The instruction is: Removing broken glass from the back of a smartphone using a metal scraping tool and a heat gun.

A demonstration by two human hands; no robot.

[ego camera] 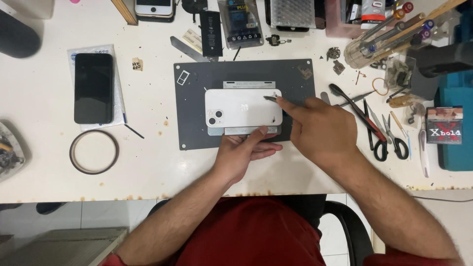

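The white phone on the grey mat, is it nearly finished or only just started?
Looks early. The white phone lies face down, closed, on a metal plate on the grey mat. The left hand steadies its lower edge; the right hand presses a thin metal tool at its upper right edge. A battery and a dark phone lie untouched, so most work seems left.

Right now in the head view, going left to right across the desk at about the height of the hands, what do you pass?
Black phone → ring of tape → white phone on the grey mat, steadied by the left hand → right hand holding a thin tool to it → scissors → dark red box.
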